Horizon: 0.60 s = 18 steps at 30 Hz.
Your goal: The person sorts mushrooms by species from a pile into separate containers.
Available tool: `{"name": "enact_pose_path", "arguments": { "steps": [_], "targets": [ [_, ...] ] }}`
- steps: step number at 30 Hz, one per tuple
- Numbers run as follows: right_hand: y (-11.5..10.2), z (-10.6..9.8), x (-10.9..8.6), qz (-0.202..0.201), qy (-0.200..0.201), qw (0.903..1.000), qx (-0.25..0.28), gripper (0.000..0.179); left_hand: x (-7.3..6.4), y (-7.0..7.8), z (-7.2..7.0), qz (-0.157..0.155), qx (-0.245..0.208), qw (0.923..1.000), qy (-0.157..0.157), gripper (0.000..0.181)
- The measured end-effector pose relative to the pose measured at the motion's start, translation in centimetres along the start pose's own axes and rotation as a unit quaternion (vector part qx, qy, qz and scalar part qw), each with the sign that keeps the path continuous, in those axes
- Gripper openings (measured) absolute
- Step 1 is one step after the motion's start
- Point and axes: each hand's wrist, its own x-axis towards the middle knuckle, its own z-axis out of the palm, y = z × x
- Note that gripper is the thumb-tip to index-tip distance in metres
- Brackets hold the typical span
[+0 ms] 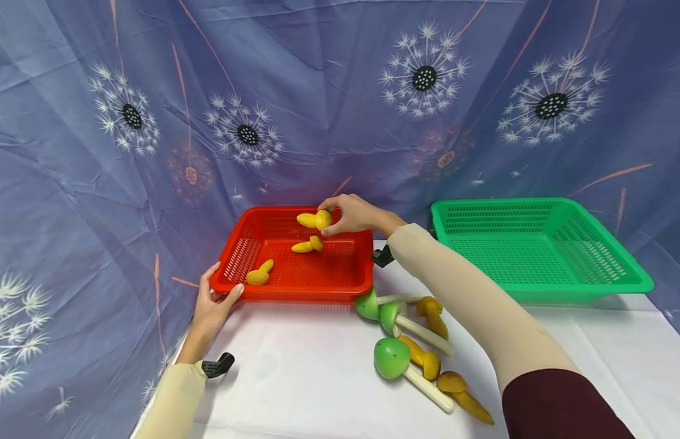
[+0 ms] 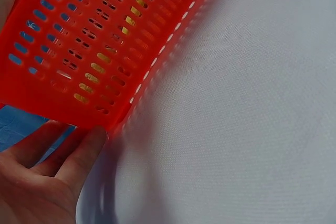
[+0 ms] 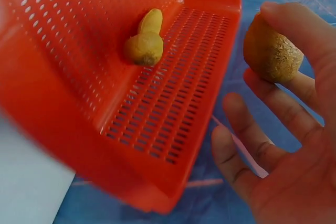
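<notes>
My right hand [image 1: 355,214] pinches a yellow toy mushroom [image 1: 323,219] by its cap, over the back of the red plastic basket [image 1: 301,294]. In the right wrist view, thumb and fingers lie against the brownish cap [image 3: 272,51], while the stem is hidden. Inside the basket lie two more yellow mushrooms, one near the middle [image 1: 304,247] and one toward the front left [image 1: 258,276]. My left hand [image 1: 210,317] grips the basket's front left corner. From the left wrist, its fingers [image 2: 84,156] show against the lower edge of the slotted wall.
A green plastic basket [image 1: 543,288] stands to the right. Between the baskets, on the white tablecloth [image 1: 296,378], lie three green-capped mushrooms with pale stems [image 1: 392,358] and three yellow-brown mushrooms [image 1: 465,396], below my right forearm. A blue dandelion-print cloth [image 1: 329,110] hangs behind.
</notes>
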Motion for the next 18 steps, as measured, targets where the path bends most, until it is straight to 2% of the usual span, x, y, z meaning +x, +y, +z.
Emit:
{"name": "enact_pose_path", "arguments": {
  "steps": [7, 18],
  "targets": [
    [-0.3, 2.0, 2.3, 0.02, -0.026, 0.9994, 0.012, 0.057, -0.1, -0.4, 0.1, -0.001, -0.017, 0.9998, -0.002, 0.083],
    [-0.6, 4.2, 3.9, 0.041, -0.038, 0.9976, 0.042, 0.061, 0.5, -0.6, -0.2, 0.014, -0.019, 0.9997, 0.001, 0.081]
  ]
}}
